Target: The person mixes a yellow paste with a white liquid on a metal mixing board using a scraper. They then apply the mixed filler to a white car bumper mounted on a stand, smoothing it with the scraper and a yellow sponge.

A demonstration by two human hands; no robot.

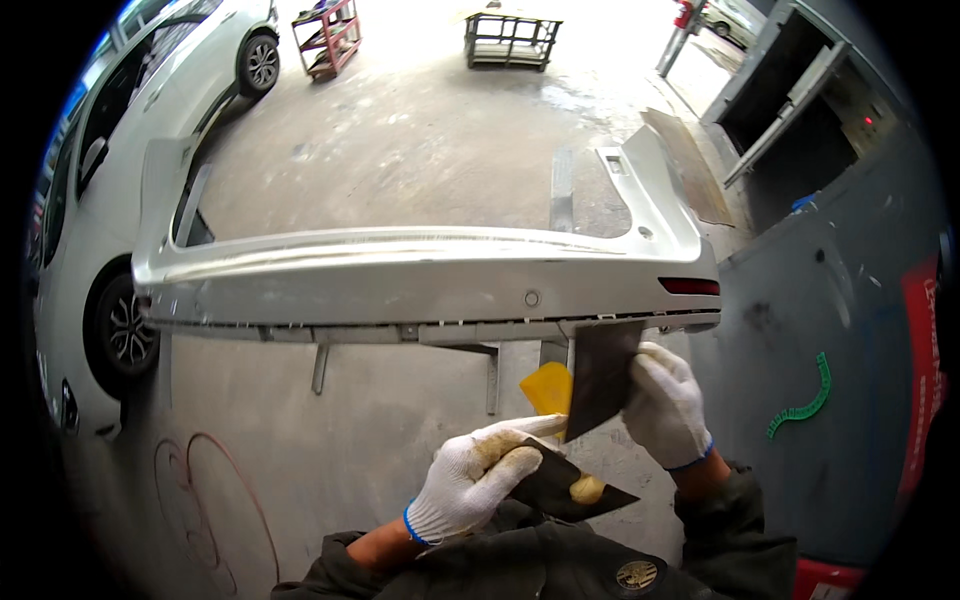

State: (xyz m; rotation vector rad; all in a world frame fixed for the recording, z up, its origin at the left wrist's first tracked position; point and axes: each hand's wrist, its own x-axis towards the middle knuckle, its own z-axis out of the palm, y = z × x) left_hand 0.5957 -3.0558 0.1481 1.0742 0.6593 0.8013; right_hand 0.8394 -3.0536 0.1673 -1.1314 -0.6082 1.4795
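White knitted gloves with blue cuffs cover both my hands. My left hand (475, 472) is closed on a dark flat plate (545, 485), thumb on top; a pale yellow dab of putty (587, 488) sits on its face. My right hand (668, 405) grips a dark rectangular sheet (604, 375) by its right edge, tilted up in front of the bumper. A yellow spreader (545, 388) shows just left of that sheet, above my left fingertips; I cannot tell which hand holds it. Beyond my hands lies a silver-white car bumper (430, 285), with a red reflector at its right end.
Metal supports (493, 380) show below the bumper. A white car (170, 90) stands at left, a thin red hose (235, 470) on the floor. At the back are a red shelf cart (328, 40) and a dark-framed stand (512, 42). A green curved strip (812, 400) lies right.
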